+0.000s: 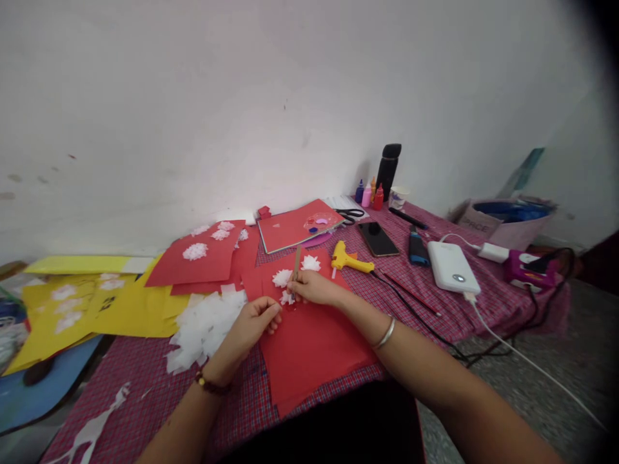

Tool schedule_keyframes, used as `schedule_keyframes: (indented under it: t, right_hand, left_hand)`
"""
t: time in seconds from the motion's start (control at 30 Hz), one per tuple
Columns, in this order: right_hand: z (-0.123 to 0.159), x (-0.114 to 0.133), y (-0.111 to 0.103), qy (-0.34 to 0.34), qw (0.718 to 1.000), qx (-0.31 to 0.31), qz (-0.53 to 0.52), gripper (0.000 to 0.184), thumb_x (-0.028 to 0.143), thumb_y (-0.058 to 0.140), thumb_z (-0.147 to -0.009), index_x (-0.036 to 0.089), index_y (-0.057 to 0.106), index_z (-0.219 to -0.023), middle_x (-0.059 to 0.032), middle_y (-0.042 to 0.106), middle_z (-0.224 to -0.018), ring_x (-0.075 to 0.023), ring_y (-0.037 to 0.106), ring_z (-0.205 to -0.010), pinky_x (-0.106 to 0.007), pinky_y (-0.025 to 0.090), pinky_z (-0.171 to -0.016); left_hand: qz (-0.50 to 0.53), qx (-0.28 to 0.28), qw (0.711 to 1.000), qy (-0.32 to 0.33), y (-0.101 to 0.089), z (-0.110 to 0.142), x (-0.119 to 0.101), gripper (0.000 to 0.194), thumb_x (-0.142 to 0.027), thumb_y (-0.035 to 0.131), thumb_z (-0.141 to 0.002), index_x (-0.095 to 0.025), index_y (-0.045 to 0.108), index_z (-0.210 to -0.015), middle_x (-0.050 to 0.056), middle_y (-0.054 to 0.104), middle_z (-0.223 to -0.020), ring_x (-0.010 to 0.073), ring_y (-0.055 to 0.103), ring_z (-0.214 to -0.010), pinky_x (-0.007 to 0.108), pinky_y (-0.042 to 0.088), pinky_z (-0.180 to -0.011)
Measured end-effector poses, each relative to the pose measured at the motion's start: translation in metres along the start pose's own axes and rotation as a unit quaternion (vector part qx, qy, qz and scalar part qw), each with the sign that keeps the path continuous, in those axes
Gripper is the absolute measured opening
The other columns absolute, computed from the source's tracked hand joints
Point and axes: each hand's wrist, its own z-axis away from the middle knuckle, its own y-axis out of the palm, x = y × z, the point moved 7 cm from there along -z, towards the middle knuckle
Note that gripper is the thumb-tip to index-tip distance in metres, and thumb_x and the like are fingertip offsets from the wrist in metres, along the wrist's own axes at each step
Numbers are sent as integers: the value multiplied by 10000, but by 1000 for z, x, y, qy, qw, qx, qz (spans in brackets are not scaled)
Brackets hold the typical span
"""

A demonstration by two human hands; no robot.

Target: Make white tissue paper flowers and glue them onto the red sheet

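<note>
My right hand [314,288] is closed round a thin brown stick [296,260], whose lower end rests at a small white paper flower [282,278] on a red paper sheet [309,348]. My left hand [254,322] lies just left of it with its fingers curled and pinched at the sheet's edge, near the flower. A second white flower [310,263] sits on the same red sheet a little farther back. A pile of white paper scraps [206,325] lies to the left of my left hand.
A yellow glue gun [349,258] with a black cord, a phone [377,238], a white power bank [452,267], scissors [351,214], small paint bottles [370,193] and a black flask [388,169] stand on the checked cloth. Red and yellow sheets [72,303] with white flowers lie left.
</note>
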Motion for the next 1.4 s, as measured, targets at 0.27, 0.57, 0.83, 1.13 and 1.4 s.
schedule_keyframes:
  t: [0.27,0.57,0.83,1.13,1.4]
  right_hand:
    - [-2,-4,2,-18,1000,2,23,195,196,438,-878,121,594,-786,7,588,-618,-76,519,-510,-183,366,-515]
    - [4,6,0,-33,994,5,104,260,223,437,-894,115,599,-721,-9,596,-628,-74,495,-531,-188,317,-520]
    - [4,7,2,-32,994,13,101,249,199,429,-891,112,611,-746,-12,604,-639,-78,492,-544,-188,309,-524]
    - [9,20,2,-58,985,4,165,207,178,474,-858,117,613,-717,-18,612,-668,-91,499,-598,-197,307,-559]
    - [13,25,6,-79,979,15,187,206,180,468,-855,122,619,-728,-27,632,-693,-97,523,-610,-198,315,-568]
  left_hand:
    - [-8,0,1000,2,1,0,-2,238,-367,546,-779,-150,524,-682,-14,559,-600,90,492,-518,211,382,-507]
    - [-4,0,1000,-3,1,1,-2,239,-368,550,-775,-148,524,-686,-14,564,-598,88,489,-514,211,379,-506]
    - [-7,-5,1000,-2,1,2,-3,235,-368,551,-769,-152,529,-680,-15,563,-596,89,492,-515,209,379,-506]
    - [-14,1,1000,0,2,1,-2,229,-367,542,-769,-155,529,-683,-17,562,-595,91,489,-513,212,383,-506]
    - [-29,0,1000,-1,2,1,-2,231,-373,538,-761,-158,530,-676,-10,567,-595,97,495,-519,217,391,-508]
